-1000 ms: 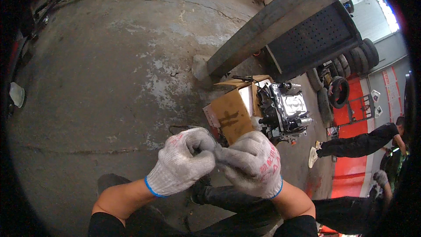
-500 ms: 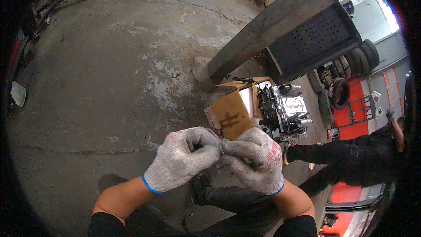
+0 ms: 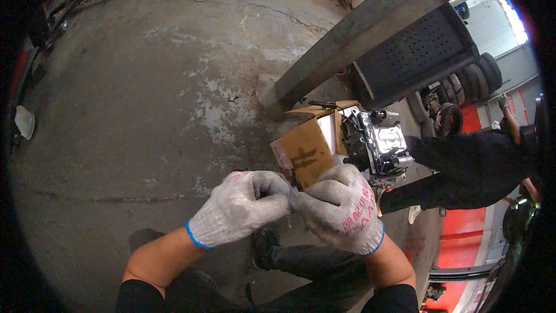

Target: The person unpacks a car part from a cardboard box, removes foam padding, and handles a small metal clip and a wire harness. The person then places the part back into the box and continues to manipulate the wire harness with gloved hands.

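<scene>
Both of my hands wear off-white knitted gloves with blue cuffs, and their fingertips meet in front of me. My left hand (image 3: 246, 206) is closed, thumb against curled fingers. Touching it from the right, my right hand (image 3: 341, 208) is also pinched, its knuckles upward and red print on the glove's back. Whatever thin thing lies between the fingertips is too small and hidden to name. Just beyond the hands stands a cardboard box (image 3: 310, 150) with open flaps. Against its right side is a silver and black mechanical unit (image 3: 382, 142) with cylindrical parts, apart from my hands.
A steel post (image 3: 359, 37) rises beyond the box, beside a black perforated panel (image 3: 411, 52). Several tyres (image 3: 478, 78) stand farther right. A person in dark clothes (image 3: 463, 165) is close behind the mechanical unit. Cracked concrete floor (image 3: 127, 93) stretches left.
My right hand has turned slightly, showing more of its back. A thin, curved strand visible between the fingertips before is now hidden. The other person has moved nearer the mechanical unit.
</scene>
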`<control>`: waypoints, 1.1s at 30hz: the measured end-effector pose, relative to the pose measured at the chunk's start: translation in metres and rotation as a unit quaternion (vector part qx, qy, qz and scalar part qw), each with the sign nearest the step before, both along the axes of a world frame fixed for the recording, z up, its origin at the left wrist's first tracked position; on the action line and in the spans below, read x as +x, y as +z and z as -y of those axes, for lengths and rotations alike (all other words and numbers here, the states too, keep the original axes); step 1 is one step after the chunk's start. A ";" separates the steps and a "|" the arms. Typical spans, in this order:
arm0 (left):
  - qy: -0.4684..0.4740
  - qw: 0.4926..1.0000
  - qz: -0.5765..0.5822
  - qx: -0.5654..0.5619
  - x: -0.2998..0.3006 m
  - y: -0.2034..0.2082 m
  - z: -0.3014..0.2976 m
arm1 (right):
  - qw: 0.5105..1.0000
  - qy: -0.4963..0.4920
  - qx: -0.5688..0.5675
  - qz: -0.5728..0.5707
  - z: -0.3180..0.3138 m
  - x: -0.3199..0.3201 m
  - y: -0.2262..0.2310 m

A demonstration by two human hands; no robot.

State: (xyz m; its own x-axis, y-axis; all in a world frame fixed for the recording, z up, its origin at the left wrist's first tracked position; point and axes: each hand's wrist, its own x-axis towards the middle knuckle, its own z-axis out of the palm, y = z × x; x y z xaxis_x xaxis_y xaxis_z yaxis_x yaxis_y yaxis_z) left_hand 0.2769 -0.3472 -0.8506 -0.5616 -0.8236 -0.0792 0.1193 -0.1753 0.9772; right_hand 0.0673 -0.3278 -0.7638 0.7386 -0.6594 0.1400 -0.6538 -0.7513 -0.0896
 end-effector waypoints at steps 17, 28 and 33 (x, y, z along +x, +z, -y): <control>0.118 0.991 -0.061 -0.023 -0.008 -0.008 -0.005 | 0.940 -0.156 0.208 0.222 -0.004 0.003 0.001; 0.214 0.966 0.003 -0.146 0.008 -0.008 0.018 | 0.784 -0.315 0.401 0.354 -0.004 -0.009 0.000; -0.001 0.997 -0.054 -0.058 0.009 -0.017 0.022 | 0.724 -0.317 0.428 0.438 -0.003 -0.016 -0.009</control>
State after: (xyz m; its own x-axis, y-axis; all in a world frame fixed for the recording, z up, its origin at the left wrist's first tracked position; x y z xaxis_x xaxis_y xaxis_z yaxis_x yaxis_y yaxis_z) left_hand 0.2854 -0.3696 -0.8675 -0.5642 -0.8220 0.0772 0.2244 -0.0628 0.9725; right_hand 0.0508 -0.3244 -0.7726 0.1235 -0.9496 -0.2882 -0.2539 0.2505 -0.9342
